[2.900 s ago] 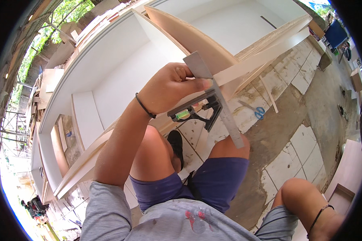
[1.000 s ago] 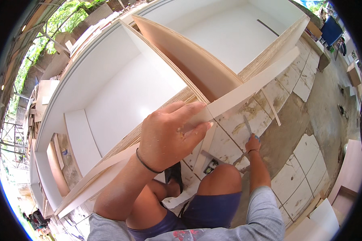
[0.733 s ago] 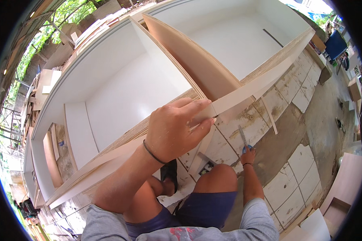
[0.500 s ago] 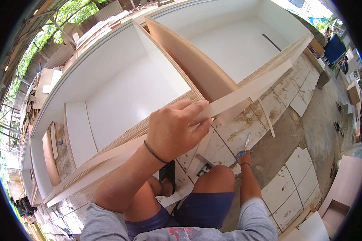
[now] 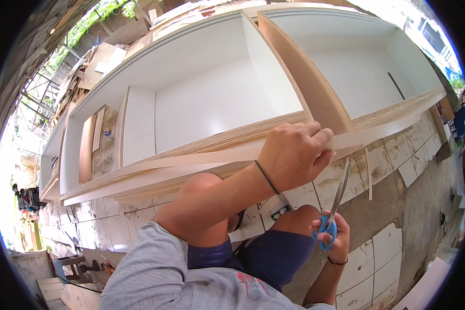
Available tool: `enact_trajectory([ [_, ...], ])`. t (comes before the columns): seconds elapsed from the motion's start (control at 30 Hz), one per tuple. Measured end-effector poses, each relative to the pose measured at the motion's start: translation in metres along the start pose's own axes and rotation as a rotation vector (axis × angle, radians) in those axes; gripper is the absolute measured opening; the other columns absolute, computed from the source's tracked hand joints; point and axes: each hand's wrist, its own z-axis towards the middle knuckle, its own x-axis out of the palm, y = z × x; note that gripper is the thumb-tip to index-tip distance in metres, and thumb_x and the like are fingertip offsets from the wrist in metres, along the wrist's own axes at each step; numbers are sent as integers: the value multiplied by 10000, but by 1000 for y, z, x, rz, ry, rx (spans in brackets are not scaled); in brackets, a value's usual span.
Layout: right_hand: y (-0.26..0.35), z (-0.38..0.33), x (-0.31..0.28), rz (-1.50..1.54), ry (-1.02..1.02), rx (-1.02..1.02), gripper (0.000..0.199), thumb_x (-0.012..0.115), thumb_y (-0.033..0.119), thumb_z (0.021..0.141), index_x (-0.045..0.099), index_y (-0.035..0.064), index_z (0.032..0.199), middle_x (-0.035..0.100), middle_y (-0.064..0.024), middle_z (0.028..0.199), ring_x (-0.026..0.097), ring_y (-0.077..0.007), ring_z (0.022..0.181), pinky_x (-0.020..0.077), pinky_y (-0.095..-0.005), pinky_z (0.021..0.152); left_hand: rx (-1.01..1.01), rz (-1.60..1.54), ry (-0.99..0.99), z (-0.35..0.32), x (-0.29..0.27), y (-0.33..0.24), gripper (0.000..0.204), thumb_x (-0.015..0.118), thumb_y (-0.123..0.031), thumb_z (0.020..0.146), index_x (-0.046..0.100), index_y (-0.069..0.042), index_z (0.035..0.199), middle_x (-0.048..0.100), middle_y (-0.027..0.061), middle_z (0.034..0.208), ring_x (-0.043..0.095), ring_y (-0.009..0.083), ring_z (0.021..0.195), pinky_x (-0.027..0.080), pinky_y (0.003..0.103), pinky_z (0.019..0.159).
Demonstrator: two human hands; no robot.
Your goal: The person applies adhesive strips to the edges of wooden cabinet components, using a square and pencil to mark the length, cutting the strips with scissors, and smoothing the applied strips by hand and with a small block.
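My left hand point(image 5: 296, 151) pinches a long, thin, pale strip of edge banding point(image 5: 380, 134) at the near edge of a large white cabinet carcass point(image 5: 212, 140). The strip runs out to both sides of the hand along the layered plywood edge, bowing away from it in places. Lower and to the right, my right hand point(image 5: 340, 242) grips scissors point(image 5: 341, 194) by their blue handles. The scissor blades point up toward the strip, just below it and apart from it. My left fingertips hide a short piece of the strip.
A brown divider panel point(image 5: 307, 72) separates the white bays. A narrow offcut point(image 5: 369, 173) lies on the stained tiled floor. Stacked boards point(image 5: 101, 59) stand behind the cabinet, and a plastic stool point(image 5: 70, 266) is at lower left. My knees are close to the cabinet's front.
My right hand has raised the scissors from near the floor to below the strip. My left hand keeps its pinch on the strip. The view has shifted, moving the cabinet rightward in the picture.
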Motion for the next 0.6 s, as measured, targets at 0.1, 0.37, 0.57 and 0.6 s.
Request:
enact_trajectory([
  [0.1,15,5,33,-162,-147,13,726,844,-18,674,506,-17,1316,672,-136,1027,683,-210,883,569,-301,787,-23,-28,-5,-10,-1,-1,260,712,-207,789,672,-78,1011,675,96,864,669,307,711,538,400,614],
  [0.37,27,0,33,-137,230,46,869,907,332,667,452,29,1342,548,-58,1090,546,-171,1044,451,-356,906,-62,-16,-9,-9,-14,-16,277,745,-195,765,700,-43,992,679,110,850,676,303,715,539,373,613],
  [0.57,66,14,70,-358,126,-92,782,880,331,711,473,-24,1276,555,-64,991,573,-142,930,463,-283,839,-21,-61,37,-14,-20,-23,303,715,-247,794,676,-88,1048,643,68,809,650,287,625,499,378,520],
  [0.6,73,16,77,-352,116,-90,782,880,331,711,473,-24,1276,555,-64,991,573,-142,930,463,-283,839,-19,-66,47,-17,-20,-23,303,715,-247,794,676,-88,1048,643,68,809,650,287,625,499,378,520],
])
